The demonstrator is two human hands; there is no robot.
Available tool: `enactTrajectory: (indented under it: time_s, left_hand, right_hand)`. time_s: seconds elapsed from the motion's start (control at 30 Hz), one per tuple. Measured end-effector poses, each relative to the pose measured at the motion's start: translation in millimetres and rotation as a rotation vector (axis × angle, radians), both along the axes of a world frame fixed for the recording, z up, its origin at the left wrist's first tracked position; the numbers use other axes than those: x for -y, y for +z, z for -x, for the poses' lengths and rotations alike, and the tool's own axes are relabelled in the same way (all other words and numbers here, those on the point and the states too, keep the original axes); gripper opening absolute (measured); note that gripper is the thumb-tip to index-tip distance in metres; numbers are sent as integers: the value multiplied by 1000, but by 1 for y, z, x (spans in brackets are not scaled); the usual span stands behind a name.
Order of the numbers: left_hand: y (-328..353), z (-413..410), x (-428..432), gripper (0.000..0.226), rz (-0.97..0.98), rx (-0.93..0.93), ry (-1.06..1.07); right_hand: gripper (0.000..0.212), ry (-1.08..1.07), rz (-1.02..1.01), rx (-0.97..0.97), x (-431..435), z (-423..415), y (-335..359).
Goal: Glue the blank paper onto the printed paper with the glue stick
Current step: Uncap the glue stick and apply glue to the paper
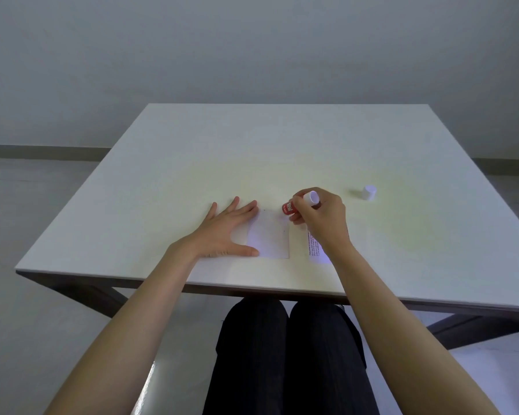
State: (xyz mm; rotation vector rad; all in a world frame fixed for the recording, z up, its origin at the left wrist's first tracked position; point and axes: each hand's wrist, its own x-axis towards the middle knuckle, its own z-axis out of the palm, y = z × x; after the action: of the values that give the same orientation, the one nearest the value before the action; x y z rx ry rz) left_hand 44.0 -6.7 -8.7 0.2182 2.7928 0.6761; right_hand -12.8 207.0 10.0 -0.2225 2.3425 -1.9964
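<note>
A blank white paper (271, 235) lies flat on the white table (192, 163) near its front edge. My left hand (225, 227) rests flat with spread fingers on the paper's left edge. My right hand (321, 217) grips a red glue stick (291, 207) with a white end, tilted, its red end just above the paper's top right corner. The printed paper (313, 248) lies to the right of the blank one, mostly hidden under my right wrist. The glue stick's white cap (369, 192) stands on the table further right.
The table's front edge runs just below the papers. Under it are my legs in dark trousers (288, 354). A grey wall and floor lie behind the table.
</note>
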Motion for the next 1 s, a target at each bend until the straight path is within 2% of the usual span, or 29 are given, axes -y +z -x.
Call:
enactTrajectory:
  time_s: [0.07, 0.2, 0.43, 0.63, 0.77, 0.87, 1.0]
  left_hand:
    - [-1, 0, 0, 96, -4, -1, 2]
    - [-2, 0, -1, 98, -22, -13, 15]
    - [-2, 1, -1, 98, -17, -19, 15]
    - [0, -1, -2, 99, -50, -19, 31]
    - [1, -2, -3, 95, -51, -25, 38]
    - [0, -3, -2, 95, -87, -24, 42]
    - [5, -4, 1, 93, -226, 99, 180]
  right_hand:
    - [14, 4, 12, -14, 4, -4, 0]
    - [16, 248, -91, -15, 18, -18, -4]
    - [14, -18, -34, -6, 13, 0, 0]
    - [17, 214, -50, 31, 16, -13, 0]
    - [13, -55, -3, 64, 2, -3, 3]
    - [9, -153, 157, 126, -13, -1, 8]
    - [7, -76, 596, 374, -20, -8, 18]
